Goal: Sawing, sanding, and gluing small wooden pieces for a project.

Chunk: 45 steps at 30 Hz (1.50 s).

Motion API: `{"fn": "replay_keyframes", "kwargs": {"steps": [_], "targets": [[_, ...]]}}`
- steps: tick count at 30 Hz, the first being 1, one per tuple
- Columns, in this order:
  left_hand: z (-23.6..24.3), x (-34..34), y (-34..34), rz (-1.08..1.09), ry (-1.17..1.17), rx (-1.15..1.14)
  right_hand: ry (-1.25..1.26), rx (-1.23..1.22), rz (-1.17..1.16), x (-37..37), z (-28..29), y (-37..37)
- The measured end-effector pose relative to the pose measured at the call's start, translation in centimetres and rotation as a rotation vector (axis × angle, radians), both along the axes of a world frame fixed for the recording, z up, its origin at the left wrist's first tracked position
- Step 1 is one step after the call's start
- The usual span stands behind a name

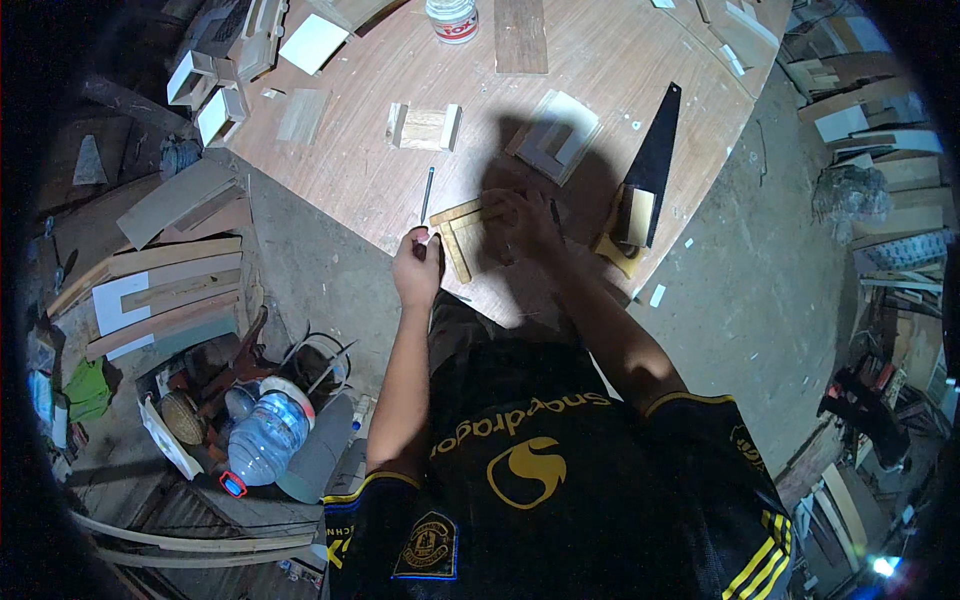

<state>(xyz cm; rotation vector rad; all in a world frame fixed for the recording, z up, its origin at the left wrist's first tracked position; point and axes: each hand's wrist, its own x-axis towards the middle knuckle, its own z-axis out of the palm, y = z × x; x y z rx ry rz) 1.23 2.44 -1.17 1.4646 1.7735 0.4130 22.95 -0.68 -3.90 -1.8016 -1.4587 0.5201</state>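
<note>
My left hand [416, 265] is closed on a small dark object, partly hidden, at the near edge of the wooden table [350, 190]. Beside it lies an L-shaped wooden piece [457, 255] over a small pale board. A slim pencil [429, 190] lies just beyond my left fingers. My right hand [530, 225], in shadow, has its fingers curled on the upper arm of the L-shaped piece. A hand saw [662, 135] with a wooden handle lies to its right. A pale board with a cut-out [560, 135] lies above my right hand.
A white tub [452, 18], a U-shaped wooden piece [423, 128] and wooden boxes [220, 115] sit farther back on the table. Board offcuts [170, 290] and a large water bottle [265, 435] are at lower left. Stacked wood [890, 200] lines the right side.
</note>
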Motion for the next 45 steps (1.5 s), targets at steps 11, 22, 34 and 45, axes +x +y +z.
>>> {"fn": "replay_keyframes", "kwargs": {"steps": [11, 22, 34, 45], "targets": [[0.1, 1.3, 0.4, 0.000, -0.053, 0.027, -0.105, -0.157, 0.237, 2.6, -0.7, -0.2], [0.7, 0.8, 0.5, 0.006, 0.025, -0.003, -0.058, -0.211, 0.269, 2.3, 1.4, 0.6], [0.8, 0.6, 0.8, -0.020, -0.058, -0.004, -0.155, -0.295, 0.380, 2.8, 0.8, 1.6], [-1.1, -0.2, 0.5, 0.003, -0.115, 0.020, -0.403, -0.090, 0.509, 2.6, 2.7, 2.9]]}}
